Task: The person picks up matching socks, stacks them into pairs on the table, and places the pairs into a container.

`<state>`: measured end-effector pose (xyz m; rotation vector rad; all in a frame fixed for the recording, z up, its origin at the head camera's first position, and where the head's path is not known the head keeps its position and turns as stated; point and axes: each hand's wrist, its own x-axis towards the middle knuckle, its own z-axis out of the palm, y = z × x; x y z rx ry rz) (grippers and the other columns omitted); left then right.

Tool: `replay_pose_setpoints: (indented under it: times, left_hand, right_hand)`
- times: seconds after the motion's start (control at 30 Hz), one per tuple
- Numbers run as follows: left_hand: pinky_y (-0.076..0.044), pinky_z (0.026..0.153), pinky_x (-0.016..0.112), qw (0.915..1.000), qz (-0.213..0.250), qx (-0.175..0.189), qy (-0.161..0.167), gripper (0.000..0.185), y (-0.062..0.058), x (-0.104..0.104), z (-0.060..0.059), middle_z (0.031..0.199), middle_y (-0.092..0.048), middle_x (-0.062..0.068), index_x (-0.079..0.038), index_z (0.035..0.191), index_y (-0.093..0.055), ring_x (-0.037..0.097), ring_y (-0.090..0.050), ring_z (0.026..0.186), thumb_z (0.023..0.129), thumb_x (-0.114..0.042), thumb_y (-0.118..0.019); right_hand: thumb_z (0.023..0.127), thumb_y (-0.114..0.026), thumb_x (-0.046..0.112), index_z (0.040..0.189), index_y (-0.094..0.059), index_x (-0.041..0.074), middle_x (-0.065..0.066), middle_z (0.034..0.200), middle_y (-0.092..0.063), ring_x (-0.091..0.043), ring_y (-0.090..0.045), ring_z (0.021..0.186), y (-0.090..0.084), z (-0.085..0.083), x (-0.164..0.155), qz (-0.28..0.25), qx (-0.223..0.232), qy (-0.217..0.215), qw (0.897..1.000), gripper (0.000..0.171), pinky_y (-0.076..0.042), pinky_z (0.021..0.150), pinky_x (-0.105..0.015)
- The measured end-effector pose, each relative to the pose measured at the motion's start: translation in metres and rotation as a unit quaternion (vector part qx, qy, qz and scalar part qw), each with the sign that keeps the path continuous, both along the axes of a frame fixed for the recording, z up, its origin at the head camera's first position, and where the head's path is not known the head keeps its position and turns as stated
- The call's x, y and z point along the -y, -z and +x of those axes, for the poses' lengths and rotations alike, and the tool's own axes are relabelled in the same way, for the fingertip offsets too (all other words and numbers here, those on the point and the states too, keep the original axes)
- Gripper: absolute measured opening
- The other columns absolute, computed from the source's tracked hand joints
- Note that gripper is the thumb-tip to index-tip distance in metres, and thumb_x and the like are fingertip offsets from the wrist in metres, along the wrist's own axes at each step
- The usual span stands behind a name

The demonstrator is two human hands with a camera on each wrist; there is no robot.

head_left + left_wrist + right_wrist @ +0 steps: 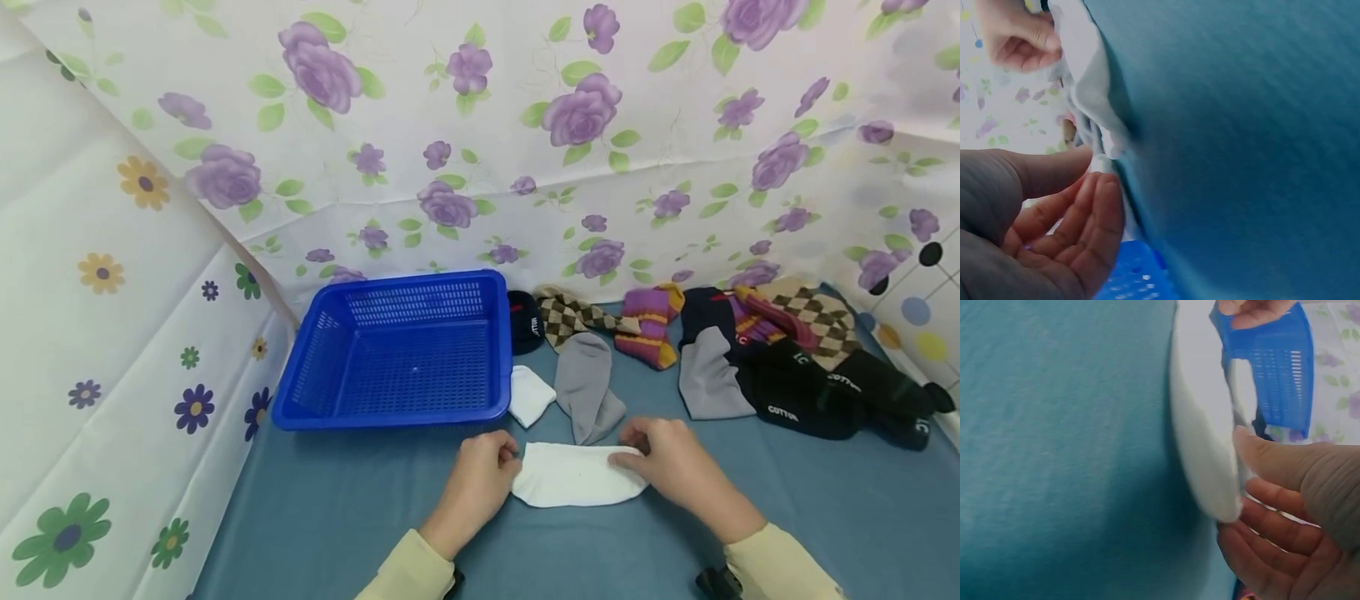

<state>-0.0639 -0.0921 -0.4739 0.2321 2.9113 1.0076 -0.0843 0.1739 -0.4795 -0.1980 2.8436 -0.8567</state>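
White sock [576,477] lies flat on the blue table [337,517] between both hands, left hand [480,479] pinching its left end, right hand [671,462] its right.

Pale yellow long sleeves [405,575] cover both forearms.

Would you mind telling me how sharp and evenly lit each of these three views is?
Head view: bright, even light, soft shadows, wide-angle bending at the edges; the white sock and blue basket are sharp. Left wrist view: tilted, the left hand close and soft, the blue cloth smeared. Right wrist view: also tilted, the sock's edge and right hand slightly blurred, the cloth textureless.
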Motion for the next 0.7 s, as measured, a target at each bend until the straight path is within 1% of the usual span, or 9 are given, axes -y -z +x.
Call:
replay_pose_setpoints:
  times: [0.1,0.17,0.23,0.3,0.37,0.4,0.47,0.53,0.7]
  left_hand:
    - [-0.044,0.056,0.018,0.9982,-0.024,-0.033,0.045,0.011,-0.005,-0.003,0.002,0.072,-0.06,-0.008,-0.012,0.093,-0.071,0.001,-0.052,0.063,0.082,-0.01,-0.068]
    - [-0.044,0.057,0.017,0.9957,-0.035,-0.029,0.081,0.014,-0.006,-0.006,0.003,0.075,-0.061,-0.009,-0.013,0.098,-0.071,0.0,-0.052,0.065,0.084,-0.012,-0.068]
    - [-0.044,0.057,0.016,0.9929,-0.042,-0.012,0.111,0.019,-0.004,-0.008,0.003,0.076,-0.061,-0.01,-0.014,0.103,-0.07,-0.002,-0.051,0.066,0.084,-0.015,-0.068]
    - [-0.044,0.059,0.016,0.9901,-0.053,0.013,0.129,0.024,-0.001,-0.01,0.004,0.079,-0.061,-0.01,-0.016,0.108,-0.07,-0.002,-0.05,0.068,0.085,-0.021,-0.069]
    - [-0.044,0.06,0.017,0.9873,-0.064,0.035,0.141,0.03,0.003,-0.012,0.004,0.081,-0.06,-0.01,-0.018,0.112,-0.068,-0.002,-0.05,0.069,0.083,-0.026,-0.07]
    - [-0.044,0.061,0.017,0.9862,-0.067,0.045,0.144,0.033,0.004,-0.013,0.004,0.082,-0.06,-0.009,-0.018,0.114,-0.068,-0.001,-0.049,0.069,0.082,-0.028,-0.071]
    - [-0.044,0.063,0.018,0.9844,-0.072,0.059,0.149,0.038,0.006,-0.014,0.003,0.084,-0.059,-0.008,-0.018,0.116,-0.067,0.0,-0.049,0.072,0.08,-0.03,-0.073]
    - [-0.044,0.064,0.019,0.9834,-0.076,0.063,0.152,0.039,0.007,-0.014,0.004,0.084,-0.059,-0.006,-0.017,0.116,-0.067,0.001,-0.048,0.072,0.079,-0.03,-0.074]
    - [-0.046,0.065,0.02,0.9827,-0.084,0.07,0.15,0.04,0.004,-0.013,0.002,0.085,-0.059,-0.005,-0.015,0.115,-0.068,0.001,-0.049,0.073,0.079,-0.03,-0.074]
  right_hand:
    - [0.083,-0.072,0.027,0.091,-0.069,0.017,0.003,0.082,-0.067,-0.008,-0.058,0.072,-0.005,-0.002,0.006,0.004,-0.074,-0.005,0.997,0.014,-0.053,0.064,-0.03]
    - [0.086,-0.068,0.02,0.095,-0.07,0.016,0.003,0.087,-0.068,-0.01,-0.062,0.078,-0.006,-0.004,0.011,0.004,-0.12,-0.027,0.992,0.01,-0.054,0.069,-0.033]
    - [0.089,-0.064,0.015,0.101,-0.07,0.018,0.003,0.093,-0.069,-0.011,-0.064,0.085,-0.004,-0.006,0.017,0.011,-0.147,-0.063,0.987,0.014,-0.055,0.074,-0.034]
    - [0.091,-0.059,0.01,0.109,-0.069,0.018,0.003,0.101,-0.069,-0.013,-0.064,0.095,0.0,-0.008,0.022,0.024,-0.146,-0.1,0.984,0.021,-0.054,0.08,-0.036]
    - [0.093,-0.054,0.009,0.115,-0.066,0.019,0.002,0.108,-0.067,-0.016,-0.063,0.103,0.004,-0.009,0.024,0.04,-0.12,-0.12,0.985,0.027,-0.052,0.085,-0.038]
    - [0.093,-0.052,0.009,0.118,-0.065,0.018,0.002,0.113,-0.067,-0.018,-0.062,0.107,0.007,-0.01,0.024,0.049,-0.105,-0.122,0.986,0.029,-0.051,0.088,-0.04]
    - [0.094,-0.05,0.009,0.122,-0.062,0.016,0.0,0.12,-0.064,-0.021,-0.059,0.114,0.012,-0.01,0.022,0.066,-0.08,-0.115,0.988,0.032,-0.048,0.093,-0.044]
    - [0.094,-0.049,0.01,0.125,-0.06,0.015,-0.002,0.124,-0.062,-0.024,-0.057,0.118,0.016,-0.011,0.019,0.077,-0.068,-0.105,0.989,0.033,-0.047,0.095,-0.046]
    - [0.094,-0.05,0.012,0.125,-0.059,0.014,-0.006,0.125,-0.06,-0.026,-0.056,0.118,0.021,-0.018,0.014,0.091,-0.079,-0.087,0.989,0.032,-0.046,0.094,-0.049]
